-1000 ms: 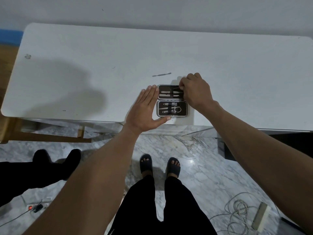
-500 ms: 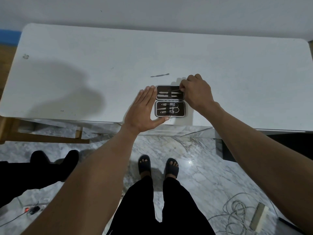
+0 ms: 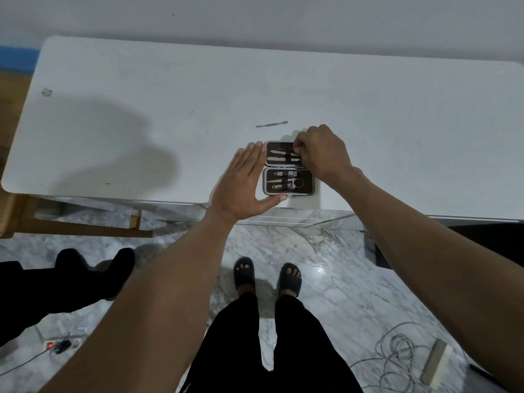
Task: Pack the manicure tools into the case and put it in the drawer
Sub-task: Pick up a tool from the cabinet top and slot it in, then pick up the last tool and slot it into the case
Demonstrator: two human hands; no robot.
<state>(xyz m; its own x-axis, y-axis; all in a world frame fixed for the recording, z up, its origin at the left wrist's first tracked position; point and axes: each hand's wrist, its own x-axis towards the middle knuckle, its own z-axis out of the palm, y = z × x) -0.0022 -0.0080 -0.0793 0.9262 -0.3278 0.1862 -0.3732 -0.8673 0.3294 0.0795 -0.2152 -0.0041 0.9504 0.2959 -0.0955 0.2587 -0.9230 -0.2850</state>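
A small black manicure case [image 3: 307,185] lies open near the front edge of the white table [image 3: 141,95], with several metal tools strapped in both halves. My left hand [image 3: 241,185] rests flat with fingers straight against the case's left side, thumb along its front edge. My right hand [image 3: 320,151] sits over the right end of the far half, fingertips pinched at a thin tool there. One loose slim metal tool [image 3: 271,124] lies on the table just beyond the case.
The table's front edge runs close to the case. Below are a marble floor, my sandalled feet [image 3: 266,276], another person's dark legs [image 3: 71,279] at left, a power strip [image 3: 61,344], and a coil of cable [image 3: 402,350] at lower right.
My right hand has shifted slightly left over the far half of the case, fingertips working at a tool. The left hand stays against the case.
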